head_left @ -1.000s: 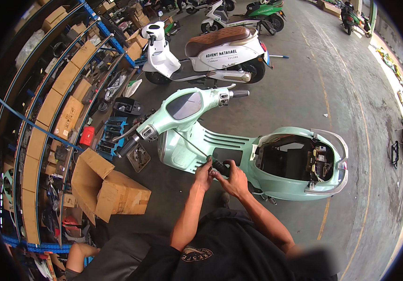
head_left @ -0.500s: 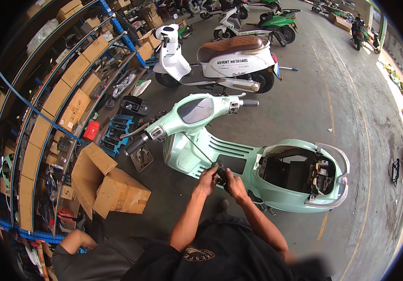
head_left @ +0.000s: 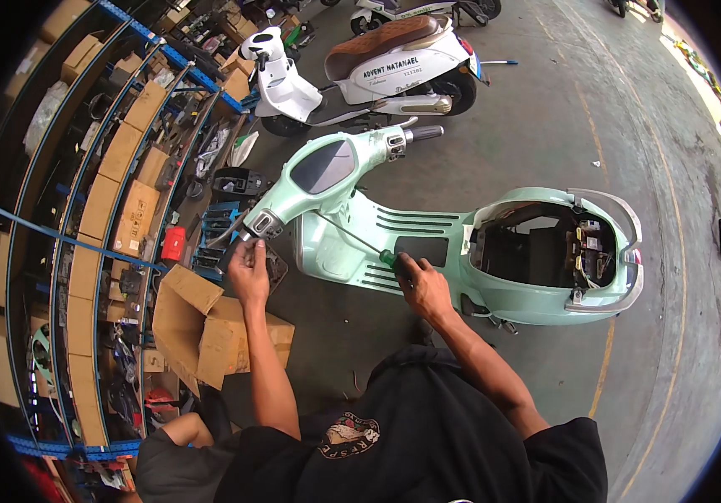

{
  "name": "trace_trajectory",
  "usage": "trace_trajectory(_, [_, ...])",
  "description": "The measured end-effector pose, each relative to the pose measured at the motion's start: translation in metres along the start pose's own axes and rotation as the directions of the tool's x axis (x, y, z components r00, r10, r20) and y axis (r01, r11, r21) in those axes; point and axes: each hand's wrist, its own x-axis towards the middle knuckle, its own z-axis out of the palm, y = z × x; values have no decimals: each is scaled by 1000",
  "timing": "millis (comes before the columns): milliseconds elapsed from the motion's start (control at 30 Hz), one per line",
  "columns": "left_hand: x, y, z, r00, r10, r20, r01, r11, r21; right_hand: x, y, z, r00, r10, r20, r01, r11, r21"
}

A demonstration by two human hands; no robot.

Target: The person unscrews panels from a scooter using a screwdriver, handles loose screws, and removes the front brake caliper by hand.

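Note:
A pale green scooter stands in front of me, its seat area open with parts showing inside. My right hand is closed around the green and black handle of a long screwdriver. The screwdriver's thin shaft slants up and left to the steering column under the handlebar cover, where its tip is hard to make out. At the left end of the handlebar, my left hand has its fingers curled on the dark grip, which it partly hides.
A cardboard box with raised flaps sits on the floor at the left, before shelves of boxes and parts. Beyond is a white scooter with a brown seat. Another person's bent limb shows at lower left.
My left hand has left the screwdriver and moved left to the handlebar grip. My right hand keeps the screwdriver by its handle. The view has shifted, with the scooter higher in it.

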Motion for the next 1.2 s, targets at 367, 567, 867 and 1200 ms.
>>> trace_trajectory(367, [65, -26, -32, 975, -165, 148, -46, 502, 864, 8, 6, -11, 995, -86, 47, 85, 996, 17])
trace_trajectory(567, [69, -37, -26, 985, -81, 156, -89, 535, 840, 9, 19, -6, 997, -75, -9, 75, 997, 21])
trace_trajectory(867, [69, -31, -28, 985, -79, 151, -80, 567, 820, 12, 27, -6, 993, -110, -33, 109, 994, -21])
trace_trajectory(1200, [67, -34, -21, 988, -83, 127, -61, 550, 833, 44, 5, -21, 991, 91, 97, -101, 989, 111])
